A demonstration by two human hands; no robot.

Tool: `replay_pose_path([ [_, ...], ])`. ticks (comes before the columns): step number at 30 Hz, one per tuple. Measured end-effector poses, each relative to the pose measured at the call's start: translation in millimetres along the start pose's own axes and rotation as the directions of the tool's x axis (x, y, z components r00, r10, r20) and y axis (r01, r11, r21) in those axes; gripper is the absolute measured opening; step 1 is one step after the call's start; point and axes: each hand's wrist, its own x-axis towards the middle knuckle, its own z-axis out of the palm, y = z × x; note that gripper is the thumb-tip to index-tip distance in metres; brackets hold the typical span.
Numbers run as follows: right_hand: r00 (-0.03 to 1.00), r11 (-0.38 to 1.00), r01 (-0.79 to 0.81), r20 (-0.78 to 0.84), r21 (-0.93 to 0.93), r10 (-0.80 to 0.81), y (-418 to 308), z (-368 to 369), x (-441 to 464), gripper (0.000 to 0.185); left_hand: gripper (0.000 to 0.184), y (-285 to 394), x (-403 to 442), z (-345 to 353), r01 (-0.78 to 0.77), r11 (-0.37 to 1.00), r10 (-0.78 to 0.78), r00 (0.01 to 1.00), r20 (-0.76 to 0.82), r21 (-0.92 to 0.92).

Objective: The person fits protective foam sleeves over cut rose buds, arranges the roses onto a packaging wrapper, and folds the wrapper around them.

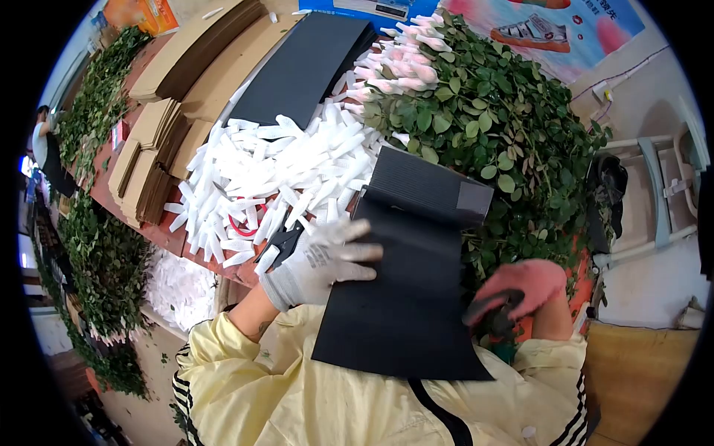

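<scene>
In front of my body lies a black sheet (401,305), its near edge against my yellow jacket. Across its far end rests a ribbed black piece (424,182), which looks folded or rolled. My left hand (320,260), in a pale grey-white glove, spreads its fingers over the sheet's left edge. At the right of the sheet is my right hand (520,290), in a pink glove and blurred by motion. A dark shape shows at its fingers; whether that is glove or a held thing I cannot tell. Just beyond my left hand lies a black tool (282,241), partly covered by white sleeves.
A heap of white sleeves (282,171) covers the table beyond my left hand. Leafy stems (513,134) with pale wrapped heads (401,63) pile up at the right. Cardboard pieces (149,160) and a dark sheet (305,67) lie farther back. A chair (647,193) stands right.
</scene>
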Motion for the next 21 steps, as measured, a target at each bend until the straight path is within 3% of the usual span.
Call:
replay_pose_path([
  [2,0.906,0.905,-0.222,-0.266,0.363,0.329,13,-1,22,0.065,0.047,-9,-9,18,-0.024,0.997,0.032,0.994,0.102,-0.072],
  [4,0.775,0.989,-0.137,-0.627,-0.055,0.073,15,15,89,0.064,0.045,-13,-14,25,0.1,0.974,-0.051,0.971,0.235,-0.201],
  [5,0.826,0.955,-0.236,-0.554,-0.181,0.099,16,21,121,0.063,0.045,-15,-15,28,0.103,0.976,-0.055,0.969,0.242,-0.194],
  [7,0.807,0.857,-0.229,-0.582,-0.461,-0.097,78,64,177,0.056,0.046,-18,-19,28,0.147,0.97,-0.082,0.949,0.305,-0.194],
  [9,0.922,0.656,-0.372,-0.345,-0.657,0.178,60,63,196,0.056,0.056,0,-22,21,0.27,0.962,-0.232,0.884,0.406,-0.038],
  [11,0.926,0.641,-0.354,-0.35,-0.681,0.139,55,59,201,0.054,0.058,10,-29,-11,0.542,0.708,-0.297,0.81,0.506,-0.453],
  [12,0.909,0.628,-0.393,-0.385,-0.671,0.158,58,65,196,0.053,0.059,-4,-45,-9,0.465,0.695,-0.263,0.875,0.407,-0.549],
  [13,0.913,0.645,-0.382,-0.379,-0.662,0.152,66,75,190,0.053,0.051,-10,-58,-18,0.555,0.58,-0.393,0.832,0.392,-0.596],
  [14,0.908,0.636,-0.368,-0.41,-0.678,0.089,78,77,193,0.052,0.047,-19,-77,-19,0.574,0.311,-0.614,0.73,0.3,-0.758],
  [15,0.898,0.625,-0.356,-0.44,-0.695,0.023,86,78,196,0.05,0.042,-36,-95,-23,0.645,0.339,-0.84,0.535,0.087,-0.685],
  [16,0.904,0.629,-0.325,-0.427,-0.706,-0.012,84,80,197,0.05,0.041,-59,-114,-26,0.626,0.444,-0.892,0.379,-0.247,-0.641],
  [17,0.901,0.633,-0.344,-0.433,-0.693,0.016,79,79,195,0.05,0.044,-81,-137,-33,0.786,0.608,-0.589,0.352,-0.728,-0.111],
  [18,0.894,0.63,-0.371,-0.446,-0.682,0.044,77,74,196,0.049,0.047,-102,-164,-50,0.868,0.496,-0.501,0.274,-0.821,-0.013],
  [20,0.889,0.627,-0.372,-0.457,-0.685,0.028,78,71,197,0.05,0.05,-118,-195,-88,0.99,0.094,-0.523,0.137,-0.841,0.103],
  [21,0.89,0.632,-0.376,-0.455,-0.677,0.041,78,74,196,0.051,0.053,-132,-215,-93,0.993,0.006,-0.549,0.102,-0.829,0.118],
])
